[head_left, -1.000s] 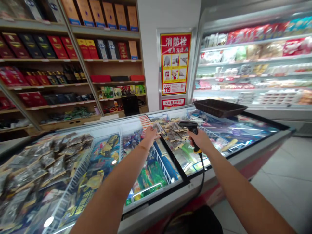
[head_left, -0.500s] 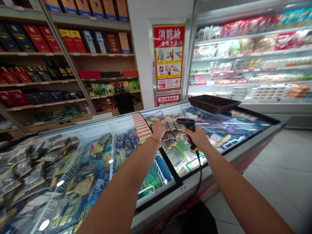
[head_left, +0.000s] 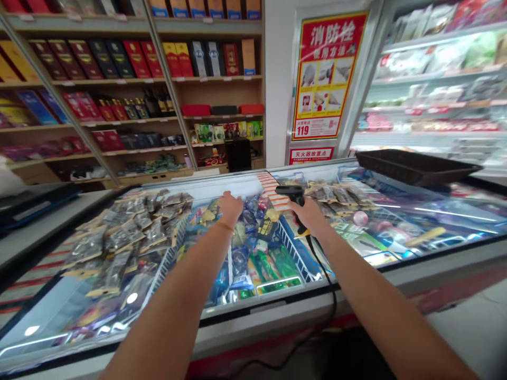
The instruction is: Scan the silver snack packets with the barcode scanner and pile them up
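My right hand (head_left: 311,215) is wrapped around a black and yellow barcode scanner (head_left: 291,192), its cable (head_left: 322,258) hanging down past the freezer's front edge. My left hand (head_left: 231,205) reaches over the chest freezer, fingers loosely apart and nothing seen in them. To its left, a pile of flat clear-and-brown packets (head_left: 127,227) lies on the freezer's glass top. A smaller group of similar packets (head_left: 344,194) rests beyond my right hand. Bagged goods (head_left: 269,264) in wire baskets show below my hands.
A dark brown tray (head_left: 415,166) sits on the freezer's right end. A red fire-hydrant sign (head_left: 328,74) hangs on the wall behind. Shelves of boxes (head_left: 114,58) stand at the back left, a lit refrigerated case (head_left: 435,95) at the right. A dark device (head_left: 43,203) rests on the left counter.
My view has turned left. My left hand has moved away from the right-hand packets, leftward over the freezer. The scanner, still in my right hand, has also shifted left.
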`<state>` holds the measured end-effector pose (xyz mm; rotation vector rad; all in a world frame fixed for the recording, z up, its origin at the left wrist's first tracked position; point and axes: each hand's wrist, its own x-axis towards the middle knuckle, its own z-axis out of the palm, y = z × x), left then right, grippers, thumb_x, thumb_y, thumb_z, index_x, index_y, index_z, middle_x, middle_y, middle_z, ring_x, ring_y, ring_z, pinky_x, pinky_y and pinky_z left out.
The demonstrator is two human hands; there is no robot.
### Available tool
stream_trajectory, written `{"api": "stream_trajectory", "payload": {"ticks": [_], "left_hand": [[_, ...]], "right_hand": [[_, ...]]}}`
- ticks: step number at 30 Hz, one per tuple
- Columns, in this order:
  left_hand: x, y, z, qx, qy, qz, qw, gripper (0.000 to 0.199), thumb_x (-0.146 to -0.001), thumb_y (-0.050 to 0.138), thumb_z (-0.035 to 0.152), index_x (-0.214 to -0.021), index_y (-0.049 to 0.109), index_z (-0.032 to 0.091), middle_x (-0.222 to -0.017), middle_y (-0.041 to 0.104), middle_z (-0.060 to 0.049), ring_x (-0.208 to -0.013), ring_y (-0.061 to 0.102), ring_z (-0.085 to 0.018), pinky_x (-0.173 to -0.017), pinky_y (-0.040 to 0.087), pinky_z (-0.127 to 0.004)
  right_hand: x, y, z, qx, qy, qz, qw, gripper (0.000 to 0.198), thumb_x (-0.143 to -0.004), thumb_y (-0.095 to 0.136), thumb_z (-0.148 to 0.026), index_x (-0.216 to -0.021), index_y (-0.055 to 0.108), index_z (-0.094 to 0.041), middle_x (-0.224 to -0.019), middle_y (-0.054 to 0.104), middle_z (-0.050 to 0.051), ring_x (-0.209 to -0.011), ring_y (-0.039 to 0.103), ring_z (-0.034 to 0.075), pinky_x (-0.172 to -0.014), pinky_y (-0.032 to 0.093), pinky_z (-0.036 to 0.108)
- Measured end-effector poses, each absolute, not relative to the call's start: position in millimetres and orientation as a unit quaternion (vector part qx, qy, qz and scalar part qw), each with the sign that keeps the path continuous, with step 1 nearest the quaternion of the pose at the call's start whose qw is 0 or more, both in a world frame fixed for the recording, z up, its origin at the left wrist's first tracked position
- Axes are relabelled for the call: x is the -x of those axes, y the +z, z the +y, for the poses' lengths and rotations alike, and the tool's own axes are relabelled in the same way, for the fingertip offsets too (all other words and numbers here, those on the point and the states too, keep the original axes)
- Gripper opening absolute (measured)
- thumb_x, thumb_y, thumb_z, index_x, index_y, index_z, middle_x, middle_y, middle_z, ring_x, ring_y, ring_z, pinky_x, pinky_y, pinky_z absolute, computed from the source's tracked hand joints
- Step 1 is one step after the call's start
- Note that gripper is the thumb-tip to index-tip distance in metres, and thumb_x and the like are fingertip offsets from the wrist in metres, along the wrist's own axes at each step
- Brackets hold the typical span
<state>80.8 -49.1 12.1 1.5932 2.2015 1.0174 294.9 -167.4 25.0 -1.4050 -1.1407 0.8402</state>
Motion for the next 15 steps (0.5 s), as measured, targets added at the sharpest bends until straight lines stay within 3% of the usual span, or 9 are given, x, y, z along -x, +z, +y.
{"api": "stream_trajectory", "payload": {"ticks": [8, 15], "left_hand": [[84.7, 22.1, -43.8, -0.509, 0.309, 0.802, -0.04, 0.051, -0.093, 0.06, 0.034, -0.135, 0.053, 0.007, -0.146, 0.052, -0.03, -0.14, 0.046, -0.043, -0.112, 0.038, -0.057], [134.4, 17.6, -17.0, -0.502, 0.291, 0.812, -0.057, 0.043, -0.093, 0.055, 0.042, -0.121, 0.061, 0.01, -0.139, 0.058, -0.03, -0.135, 0.05, -0.046, -0.109, 0.038, -0.059]], "right_hand": [[-222.5, 4.4, -153.7, 0.561, 0.366, -0.525, 0.525, 0.017, -0.087, 0.066, -0.03, -0.082, 0.051, -0.022, -0.058, 0.058, -0.006, -0.037, 0.054, 0.011, -0.037, 0.041, 0.023], [-232.4, -8.8, -158.6, 0.587, 0.335, -0.568, 0.469, 0.021, -0.086, 0.069, -0.034, -0.088, 0.051, -0.022, -0.061, 0.06, -0.006, -0.039, 0.057, 0.012, -0.039, 0.042, 0.023]]}}
